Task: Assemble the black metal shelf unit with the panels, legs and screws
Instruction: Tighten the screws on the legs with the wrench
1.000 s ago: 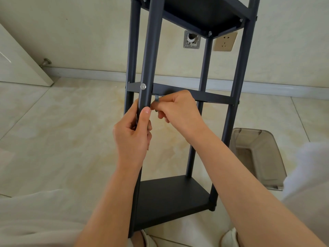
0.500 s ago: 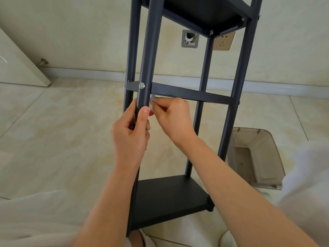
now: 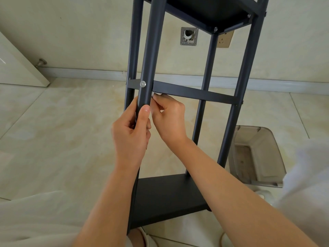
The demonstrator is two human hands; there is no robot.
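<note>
The black metal shelf unit point(image 3: 194, 93) stands upright on the tiled floor, with a bottom panel point(image 3: 165, 196), a middle panel seen edge-on and a top panel. My left hand point(image 3: 131, 132) grips the near front leg point(image 3: 151, 50) just below a silver screw point(image 3: 143, 84). My right hand point(image 3: 169, 116) reaches behind that leg, under the middle panel, and pinches a small silvery tool point(image 3: 153, 94) that is mostly hidden by the leg and my fingers.
A translucent grey plastic bin point(image 3: 256, 155) sits on the floor to the right of the shelf. A wall with a socket point(image 3: 224, 40) and a pipe plate point(image 3: 189, 36) is behind. A white door point(image 3: 16, 68) stands at the left. My knees frame the bottom.
My right hand has slid up and left, closer under the middle panel behind the leg. My left hand has kept its grip on the leg.
</note>
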